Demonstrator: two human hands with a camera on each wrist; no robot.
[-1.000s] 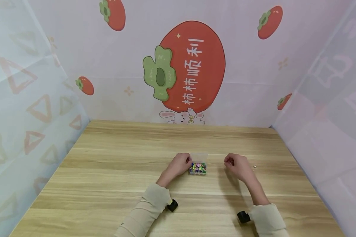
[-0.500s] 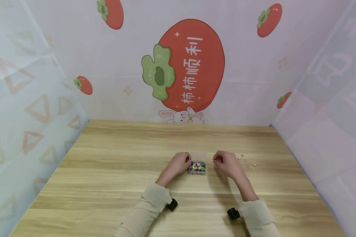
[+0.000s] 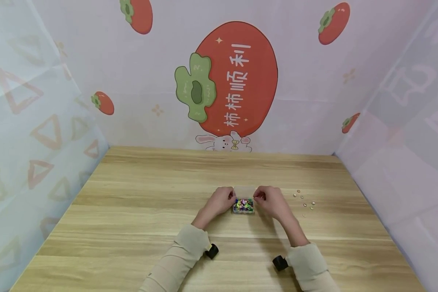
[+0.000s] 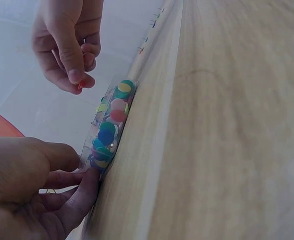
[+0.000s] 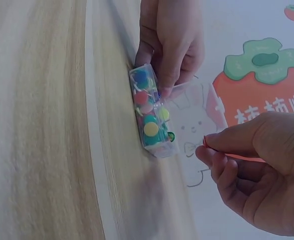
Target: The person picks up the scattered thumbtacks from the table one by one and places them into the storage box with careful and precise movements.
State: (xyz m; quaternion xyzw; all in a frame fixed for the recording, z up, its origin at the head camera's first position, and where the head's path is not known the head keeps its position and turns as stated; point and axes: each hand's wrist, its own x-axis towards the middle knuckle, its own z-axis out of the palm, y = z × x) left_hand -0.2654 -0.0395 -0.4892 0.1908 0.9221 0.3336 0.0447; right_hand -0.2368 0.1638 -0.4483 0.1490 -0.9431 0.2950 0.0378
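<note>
A small clear plastic box (image 3: 243,211) full of colourful thumbtacks (image 5: 151,129) sits on the table, its clear lid (image 5: 199,107) raised at the back. My left hand (image 3: 222,200) grips the box's left end between thumb and fingers. Between the thumb and index fingertip of my right hand (image 3: 272,200) is a red thumbtack (image 4: 80,86), mostly covered by the fingers. That hand hovers just beyond the box's right end, above the table, with the other fingers curled in.
Several loose thumbtacks (image 3: 304,205) lie scattered on the wooden table (image 3: 160,251) to the right of my right hand. Printed cloth walls (image 3: 292,121) stand at the back and both sides.
My right hand has moved left from beside the loose thumbtacks to the box's right end, uncovering those on the table. My left hand has stayed at the box.
</note>
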